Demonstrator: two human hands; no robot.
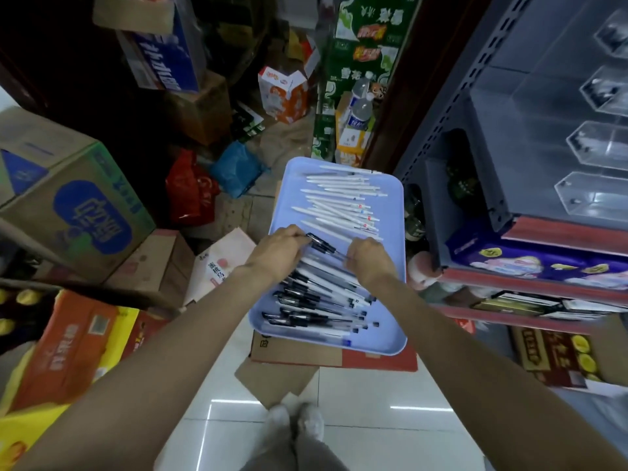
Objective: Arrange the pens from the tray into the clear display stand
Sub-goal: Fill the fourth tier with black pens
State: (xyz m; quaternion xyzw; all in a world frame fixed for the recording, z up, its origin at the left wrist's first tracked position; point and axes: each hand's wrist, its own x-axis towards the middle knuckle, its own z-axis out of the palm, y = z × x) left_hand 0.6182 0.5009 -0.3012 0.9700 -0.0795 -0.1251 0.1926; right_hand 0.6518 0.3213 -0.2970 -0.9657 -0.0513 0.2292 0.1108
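Both hands' fingers (299, 232) (curled under) hide their grip on pens (323, 248).

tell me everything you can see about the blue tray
The tray is a pale blue, shallow rectangle with rounded corners and a low raised rim, plastic by its look. It lies flat on a cardboard box on the floor, beside the shelf unit. White pens lie loosely across its far half, black-capped clear pens are heaped in its near half. The left hand and right hand reach into the middle, together holding a black-capped pen by its ends.
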